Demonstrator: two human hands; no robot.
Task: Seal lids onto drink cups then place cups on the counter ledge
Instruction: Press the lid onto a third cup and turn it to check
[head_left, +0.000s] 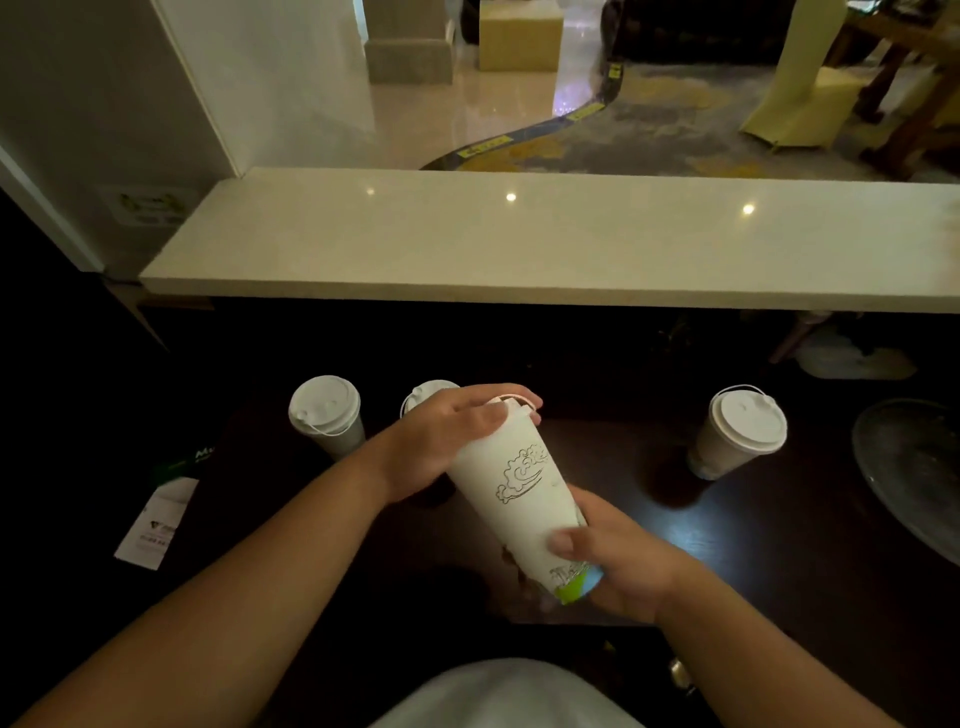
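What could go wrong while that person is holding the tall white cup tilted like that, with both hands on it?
The tall white cup leans away while the left hand presses its lid; if the lid is not fully seated, drink could spill onto the dark table. The right hand holds only the base, so that grip could slip. A lidded cup stands right behind the left hand and might get knocked.

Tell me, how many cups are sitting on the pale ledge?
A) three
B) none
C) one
B: the ledge shows only light spots; three lidded cups stand on the dark table below, and the hands hold a fourth cup.
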